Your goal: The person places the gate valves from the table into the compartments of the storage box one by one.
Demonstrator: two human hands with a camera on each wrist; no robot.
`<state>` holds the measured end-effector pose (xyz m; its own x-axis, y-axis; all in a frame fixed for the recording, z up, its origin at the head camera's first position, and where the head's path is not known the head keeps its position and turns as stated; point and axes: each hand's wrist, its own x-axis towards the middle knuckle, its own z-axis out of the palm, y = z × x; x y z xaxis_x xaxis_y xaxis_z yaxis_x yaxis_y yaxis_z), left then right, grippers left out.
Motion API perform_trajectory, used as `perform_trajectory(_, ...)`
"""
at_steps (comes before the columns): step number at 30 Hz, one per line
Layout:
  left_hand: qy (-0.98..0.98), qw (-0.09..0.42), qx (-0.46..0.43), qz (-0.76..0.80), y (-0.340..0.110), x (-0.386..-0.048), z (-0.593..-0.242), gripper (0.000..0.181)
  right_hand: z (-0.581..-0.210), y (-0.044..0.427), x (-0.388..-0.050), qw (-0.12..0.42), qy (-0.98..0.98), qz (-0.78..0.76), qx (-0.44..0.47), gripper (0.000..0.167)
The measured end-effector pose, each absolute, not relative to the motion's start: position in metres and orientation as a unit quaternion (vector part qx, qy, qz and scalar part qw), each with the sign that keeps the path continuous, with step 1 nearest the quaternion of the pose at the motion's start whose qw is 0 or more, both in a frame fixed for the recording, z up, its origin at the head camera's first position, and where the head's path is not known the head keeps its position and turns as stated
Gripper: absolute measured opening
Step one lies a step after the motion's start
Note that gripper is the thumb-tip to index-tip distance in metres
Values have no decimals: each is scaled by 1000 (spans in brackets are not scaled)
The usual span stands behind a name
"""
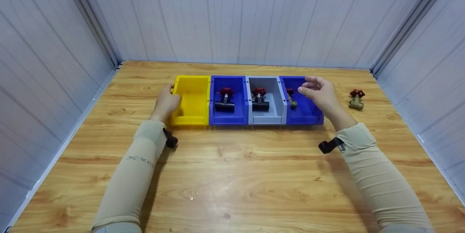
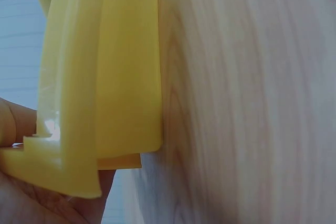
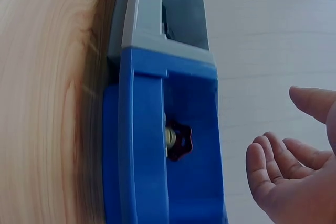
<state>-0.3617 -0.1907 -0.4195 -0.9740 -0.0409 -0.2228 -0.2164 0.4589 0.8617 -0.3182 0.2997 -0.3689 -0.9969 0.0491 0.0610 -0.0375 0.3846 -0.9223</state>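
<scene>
Four storage bins stand joined in a row on the table. My left hand [image 1: 167, 103] grips the left side wall of the yellow bin [image 1: 192, 95], with the thumb over its rim; the left wrist view shows fingers behind the yellow wall. Over the right side of the right-hand blue bin [image 1: 305, 121] is my right hand [image 1: 322, 93], holding nothing, its fingers loosely bent and thumb apart. Inside that bin lies a brass valve [image 1: 292, 103] with a red handwheel [image 3: 181, 141]. A black valve [image 1: 225, 106] sits in the other blue bin, another black valve [image 1: 260, 106] in the grey bin [image 1: 267, 119].
A second brass valve [image 1: 356, 103] with a red handwheel stands on the wooden table [image 1: 232, 175], right of the bins. Pale panel walls [image 1: 232, 19] enclose the table at the back and both sides.
</scene>
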Motion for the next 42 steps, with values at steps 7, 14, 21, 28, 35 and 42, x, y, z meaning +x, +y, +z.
perform_trajectory(7,847,93,-84,516,-190,-362,-418,64,-373,317,-320,55,-846,529,-39,58)
perform_trajectory(14,846,90,-78,519,-191,-360,-419,66,-379,334,-323,48,-855,514,-49,62)
perform_trajectory(21,848,92,-83,516,-190,-362,-418,64,-383,343,-320,33,-865,497,-65,63)
perform_trajectory(28,847,88,-85,517,-191,-361,-419,64,-393,349,-327,8,-860,503,-86,66)
perform_trajectory(35,846,95,-81,519,-191,-360,-421,65,-400,352,-330,-19,-864,495,-89,73)
perform_trajectory(42,842,93,-79,525,-190,-360,-419,63,-405,355,-332,-29,-871,484,-80,70)
